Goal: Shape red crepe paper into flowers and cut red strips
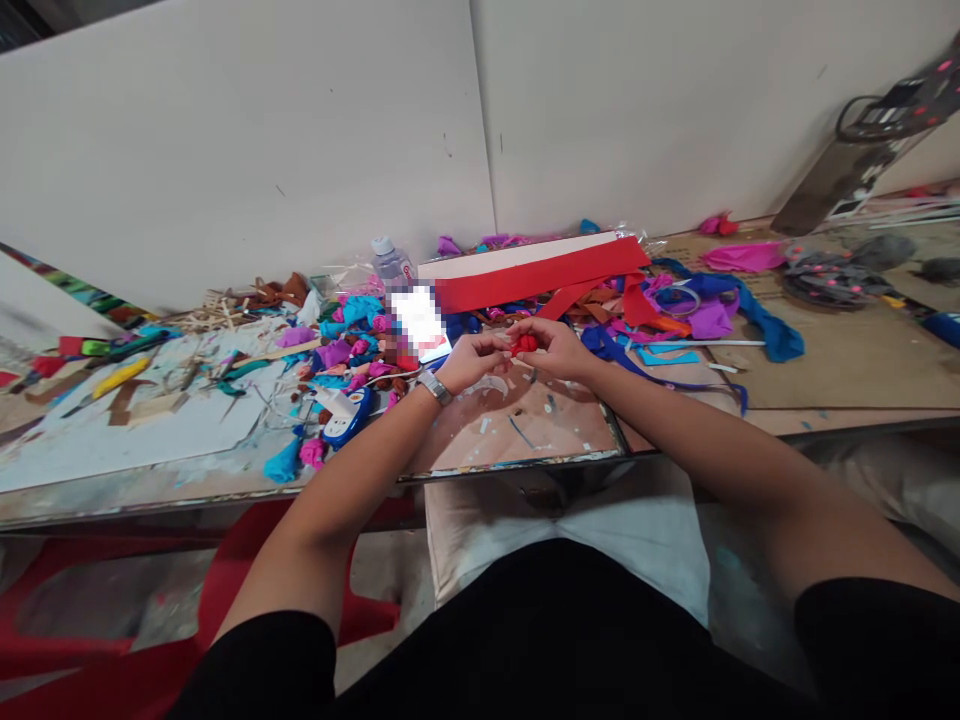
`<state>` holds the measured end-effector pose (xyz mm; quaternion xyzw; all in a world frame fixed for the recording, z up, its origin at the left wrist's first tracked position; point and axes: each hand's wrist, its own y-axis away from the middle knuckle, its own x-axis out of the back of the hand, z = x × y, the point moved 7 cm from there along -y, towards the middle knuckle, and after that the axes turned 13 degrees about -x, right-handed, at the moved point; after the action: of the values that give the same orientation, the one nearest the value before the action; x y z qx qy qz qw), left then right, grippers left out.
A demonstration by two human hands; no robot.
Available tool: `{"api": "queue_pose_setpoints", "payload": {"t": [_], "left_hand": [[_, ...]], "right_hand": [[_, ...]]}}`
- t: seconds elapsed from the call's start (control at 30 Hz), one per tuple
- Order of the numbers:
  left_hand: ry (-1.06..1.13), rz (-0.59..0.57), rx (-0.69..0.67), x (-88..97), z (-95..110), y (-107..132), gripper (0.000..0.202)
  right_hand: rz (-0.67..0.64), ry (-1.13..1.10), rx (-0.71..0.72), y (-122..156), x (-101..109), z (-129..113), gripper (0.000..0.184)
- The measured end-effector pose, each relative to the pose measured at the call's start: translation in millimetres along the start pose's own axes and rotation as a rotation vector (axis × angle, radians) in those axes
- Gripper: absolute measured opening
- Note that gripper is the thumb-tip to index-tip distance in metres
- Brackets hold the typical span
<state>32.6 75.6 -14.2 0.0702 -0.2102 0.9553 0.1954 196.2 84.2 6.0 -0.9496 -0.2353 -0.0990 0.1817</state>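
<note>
My left hand (474, 360) and my right hand (553, 347) meet over the worktable (525, 440), fingers pinched together around a small red crepe-paper piece (524, 344). A metal watch (435, 388) sits on my left wrist. Behind the hands lie long red paper strips (540, 277) and a pile of small rolled paper pieces in pink, purple and turquoise (349, 345). A curved clear tape bit (491, 384) lies just under my left hand.
A water bottle (391, 262) stands at the back. Blue, purple and pink crepe scraps (712, 305) spread to the right. A yellow-handled tool (112, 380) and wooden sticks (217, 310) lie left. A blue-white tape dispenser (346, 415) sits near the front edge. Red plastic chair (150, 620) below left.
</note>
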Motion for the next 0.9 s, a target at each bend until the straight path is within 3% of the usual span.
{"api": "queue_pose_setpoints", "payload": {"t": [0.23,0.43,0.9], "left_hand": [[0.007,0.076,-0.008,4.4,-2.5,-1.4,0.047],[0.005,0.065,0.01,3.7,-2.1,-0.8,0.044],[0.085,0.049,0.06,-2.5,-2.0,0.1,0.036]], "right_hand": [[-0.003,-0.047,-0.024,-1.5,0.8,1.3,0.044],[-0.004,-0.18,-0.141,-3.9,-0.1,11.9,0.036],[0.027,-0.232,-0.209,-5.7,-0.6,20.8,0.03]]}}
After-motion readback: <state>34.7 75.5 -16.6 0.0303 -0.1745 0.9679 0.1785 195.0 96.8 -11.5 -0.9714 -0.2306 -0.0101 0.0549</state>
